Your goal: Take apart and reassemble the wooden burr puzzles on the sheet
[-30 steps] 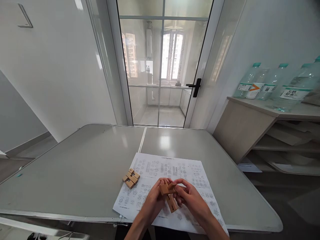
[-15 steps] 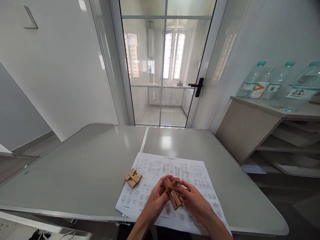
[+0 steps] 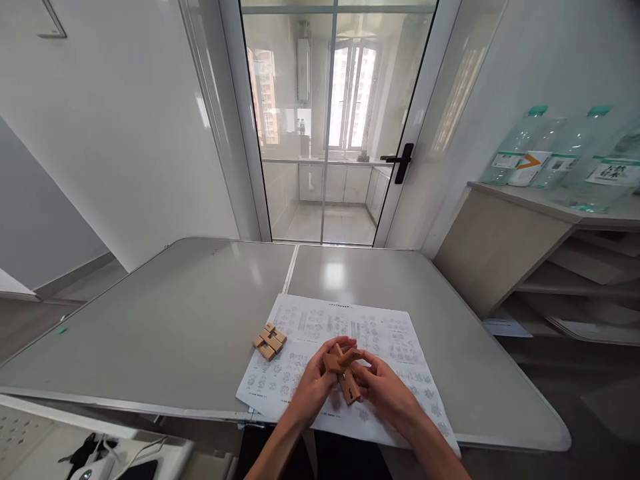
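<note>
Both my hands hold a small wooden interlocking puzzle point(image 3: 343, 371) just above a printed instruction sheet point(image 3: 345, 333) on the grey table point(image 3: 190, 320). My left hand point(image 3: 315, 387) grips the puzzle's left side with fingers curled round a crosswise piece. My right hand point(image 3: 383, 390) pinches the right side, fingers bent against the wood. One longer piece points down toward me between the palms. A second, assembled wooden puzzle point(image 3: 269, 341) lies at the sheet's left edge, apart from both hands.
A glass door with a black handle point(image 3: 400, 162) stands behind the table. To the right, a wooden shelf unit point(image 3: 505, 233) carries several large water bottles point(image 3: 520, 157). Cables and a white device point(image 3: 95, 463) lie on the floor at bottom left.
My hands have turned the wooden puzzle slightly and kept hold of it. The camera tilted down a little, so the table and sheet sit higher in view.
</note>
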`<state>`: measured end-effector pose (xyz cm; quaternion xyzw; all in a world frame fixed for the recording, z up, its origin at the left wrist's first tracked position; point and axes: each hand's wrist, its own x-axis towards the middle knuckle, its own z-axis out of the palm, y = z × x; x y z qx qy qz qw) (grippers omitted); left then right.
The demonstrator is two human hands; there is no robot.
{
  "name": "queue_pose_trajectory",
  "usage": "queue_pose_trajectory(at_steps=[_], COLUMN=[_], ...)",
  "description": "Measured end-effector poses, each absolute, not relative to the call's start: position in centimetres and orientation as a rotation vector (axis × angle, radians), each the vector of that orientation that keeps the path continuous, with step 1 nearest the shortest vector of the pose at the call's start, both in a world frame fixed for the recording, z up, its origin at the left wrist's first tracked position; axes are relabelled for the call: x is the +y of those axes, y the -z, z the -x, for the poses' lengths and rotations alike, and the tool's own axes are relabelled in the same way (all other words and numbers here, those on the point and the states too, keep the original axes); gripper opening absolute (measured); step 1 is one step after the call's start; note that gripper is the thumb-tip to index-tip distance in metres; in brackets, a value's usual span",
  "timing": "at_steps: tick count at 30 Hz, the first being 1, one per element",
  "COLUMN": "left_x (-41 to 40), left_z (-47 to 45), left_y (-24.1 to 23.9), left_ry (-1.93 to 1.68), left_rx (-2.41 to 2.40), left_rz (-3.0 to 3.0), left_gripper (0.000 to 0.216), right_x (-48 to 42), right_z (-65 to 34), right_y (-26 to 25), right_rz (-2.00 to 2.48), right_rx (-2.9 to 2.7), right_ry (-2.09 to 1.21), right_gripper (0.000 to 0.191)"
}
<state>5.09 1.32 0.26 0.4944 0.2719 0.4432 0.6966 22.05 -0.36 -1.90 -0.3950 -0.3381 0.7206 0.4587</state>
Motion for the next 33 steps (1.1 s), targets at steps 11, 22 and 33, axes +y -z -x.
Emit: queue_pose_trajectory(at_steps=[11,22,33], left_x=[1.1,1.9,1.5], left_z=[-5.2,-4.6,-0.3], left_y=[1.2,-1.1,-0.4], left_ry=[-0.926,-0.835,-0.776], left_rx=[0.548,0.622,1.053], left_rz=[-1.364,-1.534,-1.870], left_gripper=[0.108,0.090,0.086], right_x=[-0.5,-1.0,0.2], right_z=[-22.9,-23.5,-28.7], right_y=[1.8,1.1,0.4], right_rz=[0.934,0.802,1.082], right_rx=[-0.719,-0.869,-0.595], right_ry=[-1.806,-1.924,-1.621], right_gripper=[0.047,0.036,0.032])
